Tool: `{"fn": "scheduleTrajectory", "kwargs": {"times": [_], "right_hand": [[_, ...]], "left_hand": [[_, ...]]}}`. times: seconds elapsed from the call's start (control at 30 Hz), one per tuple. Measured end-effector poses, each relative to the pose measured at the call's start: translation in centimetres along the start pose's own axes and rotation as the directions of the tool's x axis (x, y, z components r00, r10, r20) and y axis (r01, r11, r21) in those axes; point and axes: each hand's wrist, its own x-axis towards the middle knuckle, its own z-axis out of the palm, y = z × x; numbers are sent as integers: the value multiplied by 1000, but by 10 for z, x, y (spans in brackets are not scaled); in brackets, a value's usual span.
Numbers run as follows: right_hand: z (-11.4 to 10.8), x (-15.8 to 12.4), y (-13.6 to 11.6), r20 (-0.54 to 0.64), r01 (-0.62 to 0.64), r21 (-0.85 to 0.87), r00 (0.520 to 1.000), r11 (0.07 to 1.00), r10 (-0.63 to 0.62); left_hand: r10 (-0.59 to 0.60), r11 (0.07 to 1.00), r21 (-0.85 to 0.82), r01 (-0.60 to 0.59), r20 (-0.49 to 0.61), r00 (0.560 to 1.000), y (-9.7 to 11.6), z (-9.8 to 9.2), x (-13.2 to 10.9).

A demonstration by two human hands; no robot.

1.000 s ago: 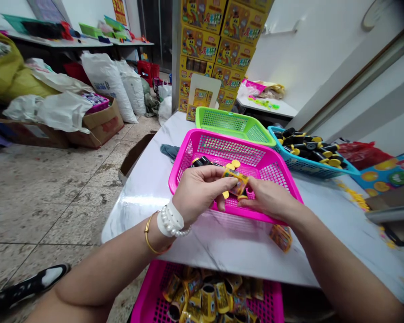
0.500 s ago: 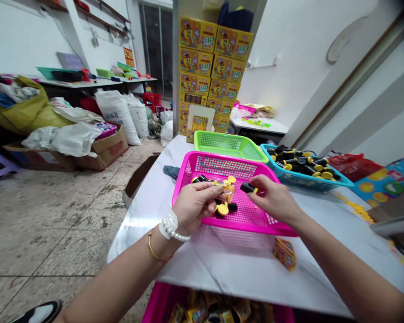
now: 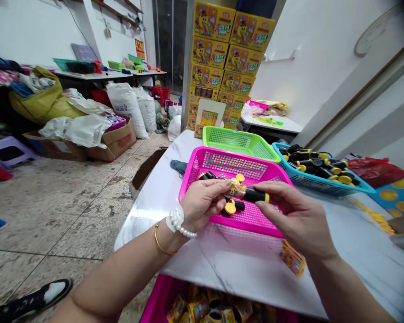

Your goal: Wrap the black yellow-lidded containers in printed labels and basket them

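My left hand (image 3: 205, 197) pinches a clear, yellow-printed plastic sleeve (image 3: 237, 190) between thumb and fingertips. In my right hand (image 3: 296, 217) is a black tube (image 3: 253, 194) with a yellow end, thumb below and fingers above. The tube's black end meets the sleeve's right end; how far it goes inside I cannot make out. Both hands are above a pink basket (image 3: 186, 179). Several black tubes with round yellow caps (image 3: 230, 207) lie in that basket, partly hidden by my left hand. A flat stack of printed sleeves (image 3: 292, 259) rests on the table near my right forearm.
Behind the pink basket is a green basket (image 3: 272, 155). A blue basket (image 3: 326, 186) heaped with black tubes stands to the right. Below the table (image 3: 202, 260) edge, another pink basket (image 3: 156, 296) holds printed pieces. Yellow cartons (image 3: 210, 51) are stacked at the back.
My right hand has brought the black tube leftward to the sleeve, so the two now touch end to end. The view has shifted, and a shoe shows more at lower left.
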Motion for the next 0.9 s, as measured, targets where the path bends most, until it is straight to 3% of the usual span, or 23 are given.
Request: {"fn": "scheduleTrajectory", "kwargs": {"times": [0.1, 0.2, 0.37, 0.53, 0.63, 0.9], "right_hand": [[-2, -5, -5, 25, 127, -154, 992, 980, -125], [-1, -8, -7, 106, 70, -79, 992, 994, -62], [5, -14, 0, -48, 69, -7, 996, 998, -69], [9, -18, -4, -46, -22, 118, 999, 993, 28], [9, -17, -9, -74, -80, 194, 993, 978, 95], [14, -19, -10, -139, -58, 123, 987, 991, 75]], "left_hand": [[20, 999, 41, -21, 22, 1000, -2, -1, -1], [33, 995, 87, -38, 61, 998, -3, -2, -2], [40, 979, 195, -52, 65, 997, 0, 0, -5], [89, 958, 265, -107, 81, 993, 0, 4, -6], [52, 969, 237, -70, 80, 995, 0, 3, -4], [2, 979, 202, -20, 92, 996, -2, -3, -1]]}}
